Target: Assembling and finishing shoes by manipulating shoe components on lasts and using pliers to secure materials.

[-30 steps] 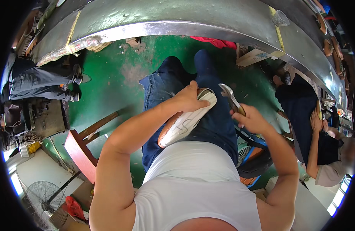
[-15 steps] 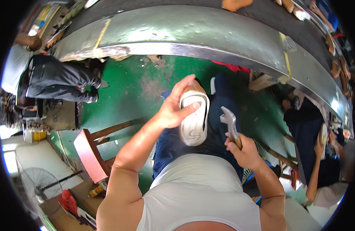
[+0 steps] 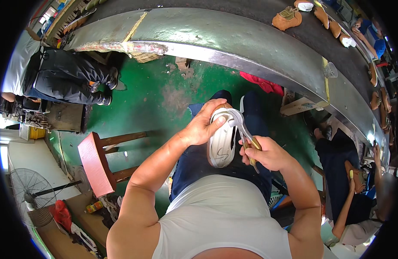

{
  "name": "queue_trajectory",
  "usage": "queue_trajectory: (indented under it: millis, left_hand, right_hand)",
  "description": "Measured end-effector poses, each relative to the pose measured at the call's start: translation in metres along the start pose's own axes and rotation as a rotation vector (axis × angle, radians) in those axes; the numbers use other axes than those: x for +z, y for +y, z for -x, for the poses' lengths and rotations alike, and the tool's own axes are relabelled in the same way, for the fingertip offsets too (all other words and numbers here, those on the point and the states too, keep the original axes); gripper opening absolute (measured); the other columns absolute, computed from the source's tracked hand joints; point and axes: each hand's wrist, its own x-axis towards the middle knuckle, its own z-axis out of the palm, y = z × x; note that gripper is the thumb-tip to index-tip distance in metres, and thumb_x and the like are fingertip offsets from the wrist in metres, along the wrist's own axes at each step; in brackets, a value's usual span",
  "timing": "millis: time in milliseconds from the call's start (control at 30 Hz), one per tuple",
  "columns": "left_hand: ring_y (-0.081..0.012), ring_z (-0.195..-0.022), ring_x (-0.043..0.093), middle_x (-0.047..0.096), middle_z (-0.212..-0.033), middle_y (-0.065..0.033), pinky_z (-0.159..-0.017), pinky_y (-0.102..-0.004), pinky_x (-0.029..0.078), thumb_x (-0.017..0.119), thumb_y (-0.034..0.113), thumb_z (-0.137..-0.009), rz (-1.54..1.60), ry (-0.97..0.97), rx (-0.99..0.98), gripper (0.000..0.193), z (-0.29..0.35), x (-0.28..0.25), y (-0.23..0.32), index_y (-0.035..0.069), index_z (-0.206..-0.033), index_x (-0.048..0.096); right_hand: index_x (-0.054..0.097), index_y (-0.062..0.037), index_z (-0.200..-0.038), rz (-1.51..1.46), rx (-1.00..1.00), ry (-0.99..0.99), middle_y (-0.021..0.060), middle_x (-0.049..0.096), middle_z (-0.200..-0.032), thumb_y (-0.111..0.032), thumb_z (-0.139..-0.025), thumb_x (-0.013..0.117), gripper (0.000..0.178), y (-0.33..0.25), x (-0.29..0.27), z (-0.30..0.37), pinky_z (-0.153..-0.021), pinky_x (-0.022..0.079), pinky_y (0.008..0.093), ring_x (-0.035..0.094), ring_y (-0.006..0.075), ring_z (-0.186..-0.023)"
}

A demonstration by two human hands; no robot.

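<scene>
My left hand (image 3: 202, 127) grips an upside-down shoe (image 3: 219, 149) over my lap, thumb on its pale sole and fingers around the brown end pointing away from me. A curved line is marked on the sole's near end. In my right hand (image 3: 270, 153) is a pair of metal pincers (image 3: 243, 127) with yellowish handles, which are spread apart. The head of the pincers lies over the far right edge of the sole, beside my left thumb. Whether the jaws bite on anything is too small to tell.
A long metal-edged bench (image 3: 199, 32) curves across the front, with brown shoes (image 3: 287, 19) on its dark top. To my left stand a reddish stool (image 3: 95, 164) and a fan (image 3: 32, 194). People are at left and right.
My right hand has brought the pincers up and left onto the shoe's sole, and their handles have spread. The shoe has shifted slightly right, still in my left hand.
</scene>
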Motion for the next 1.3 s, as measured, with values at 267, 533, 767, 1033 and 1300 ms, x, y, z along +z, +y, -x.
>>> queue_trajectory:
  millis: [267, 533, 767, 1033, 1300]
  left_hand:
    - [-0.0165, -0.114, 0.055, 0.059, -0.124, -0.0086, -0.101, -0.0322, 0.044, 0.059, 0.02, -0.102, 0.037, 0.189, -0.01, 0.042, -0.003, 0.011, -0.033, 0.007, -0.14, 0.049]
    - [-0.0134, -0.111, 0.056, 0.062, -0.118, -0.0057, -0.099, -0.0317, 0.046, 0.063, 0.014, -0.099, 0.359, 0.134, -0.151, 0.042, -0.001, 0.006, -0.036, 0.01, -0.139, 0.052]
    - [-0.0139, -0.106, 0.06, 0.064, -0.115, -0.007, -0.095, -0.0299, 0.05, 0.063, 0.011, -0.097, 0.531, 0.249, -0.312, 0.041, -0.012, 0.016, -0.031, 0.008, -0.138, 0.053]
    - [-0.0194, -0.118, 0.057, 0.061, -0.129, -0.0126, -0.103, -0.0322, 0.045, 0.065, 0.019, -0.096, 0.385, 0.132, -0.261, 0.054, -0.014, 0.01, -0.03, 0.007, -0.145, 0.045]
    - [-0.0407, -0.117, 0.062, 0.062, -0.122, -0.0307, -0.102, -0.0431, 0.047, 0.059, 0.029, -0.096, -0.208, 0.18, -0.556, 0.065, 0.036, 0.036, -0.002, -0.007, -0.145, 0.036]
  right_hand:
    - [0.059, 0.0035, -0.111, 0.642, -0.304, 0.307, 0.0204, 0.066, -0.085, -0.021, -0.095, 0.064, 0.03, 0.064, 0.001, -0.045, -0.067, 0.053, 0.0411, 0.066, 0.0368, -0.072]
    - [0.058, 0.0047, -0.106, 0.856, -0.233, 0.353, 0.0256, 0.066, -0.094, -0.026, -0.099, 0.057, 0.032, 0.021, 0.019, -0.02, -0.076, 0.051, 0.049, 0.064, 0.0452, -0.087]
    - [0.059, 0.0035, -0.097, 0.747, -0.13, 0.175, 0.0217, 0.066, -0.079, -0.028, -0.101, 0.054, 0.032, 0.005, -0.006, -0.02, -0.071, 0.051, 0.0449, 0.065, 0.041, -0.076]
    - [0.058, 0.0032, -0.108, 0.718, -0.425, 0.447, 0.0233, 0.066, -0.088, -0.023, -0.102, 0.052, 0.028, -0.007, 0.011, -0.034, -0.071, 0.052, 0.0445, 0.066, 0.0417, -0.082]
    - [0.059, 0.0028, -0.106, 0.543, -0.225, 0.647, 0.0193, 0.069, -0.087, -0.045, -0.08, 0.08, 0.059, 0.055, 0.006, -0.047, -0.076, 0.054, 0.0413, 0.07, 0.0335, -0.082]
